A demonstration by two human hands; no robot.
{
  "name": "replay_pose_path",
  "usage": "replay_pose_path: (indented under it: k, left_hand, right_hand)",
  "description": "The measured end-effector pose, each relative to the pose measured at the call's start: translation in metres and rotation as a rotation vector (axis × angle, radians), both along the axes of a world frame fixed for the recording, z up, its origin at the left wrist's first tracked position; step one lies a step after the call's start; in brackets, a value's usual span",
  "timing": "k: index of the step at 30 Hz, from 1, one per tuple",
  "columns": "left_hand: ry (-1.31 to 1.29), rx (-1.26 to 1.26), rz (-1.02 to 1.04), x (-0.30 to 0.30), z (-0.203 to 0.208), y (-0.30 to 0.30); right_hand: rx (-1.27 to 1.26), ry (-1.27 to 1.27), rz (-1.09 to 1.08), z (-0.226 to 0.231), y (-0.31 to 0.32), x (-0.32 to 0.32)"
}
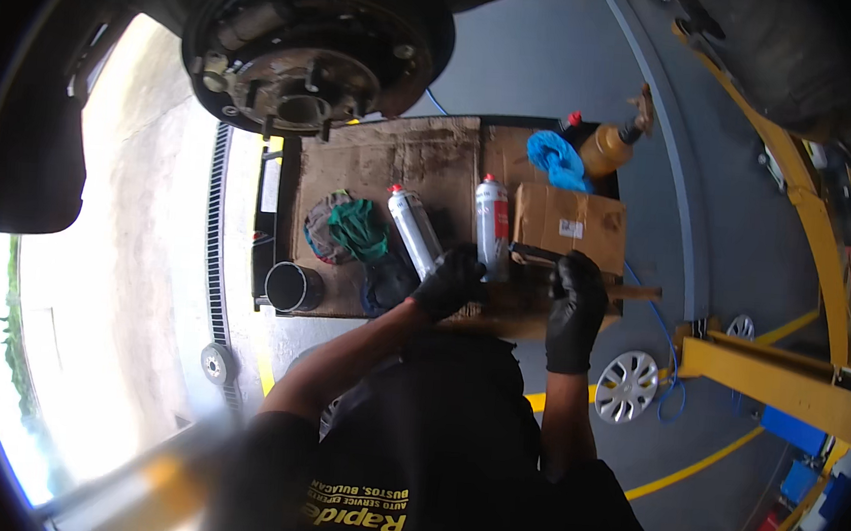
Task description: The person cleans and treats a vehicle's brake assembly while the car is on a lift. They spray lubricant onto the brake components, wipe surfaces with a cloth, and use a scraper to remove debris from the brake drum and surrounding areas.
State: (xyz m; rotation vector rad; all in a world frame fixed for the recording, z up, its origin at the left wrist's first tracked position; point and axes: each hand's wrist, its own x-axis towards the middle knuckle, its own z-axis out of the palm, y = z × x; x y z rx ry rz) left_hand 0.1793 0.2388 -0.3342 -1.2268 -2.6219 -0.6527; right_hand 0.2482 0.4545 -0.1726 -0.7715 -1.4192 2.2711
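Both hands wear black gloves and are held over a cardboard-covered work table [384,149]. My left hand [449,282] is closed at the lower end of a tilted white spray can [413,227] with a red top; what its fingers hold, if anything, is hidden. A second spray can [491,226], white and red, stands between the hands. My right hand [578,301] is closed around one end of a dark narrow bar [535,252], which points left in front of a cardboard box [557,216]. The bar's exact kind is unclear.
Rags [354,226] and a black round cup [293,287] are at the table's left. Blue gloves [558,159] and a yellowish bottle [606,150] stand behind the box. A wheel hub [305,89] hangs overhead. Yellow lift arm [773,374] and hubcap [626,386] lie right.
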Motion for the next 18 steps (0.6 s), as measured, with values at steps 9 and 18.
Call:
replay_pose_path:
  k: [9, 18]
  left_hand:
    - [-0.320, 0.349, -0.027, -0.017, 0.261, -0.026]
    - [0.081, 0.215, -0.705, -0.224, 0.586, -0.009]
  right_hand:
    - [0.762, 0.179, -0.209, 0.075, 0.026, -0.051]
    - [1.495, 0.369, -0.569, 0.168, -0.019, -0.079]
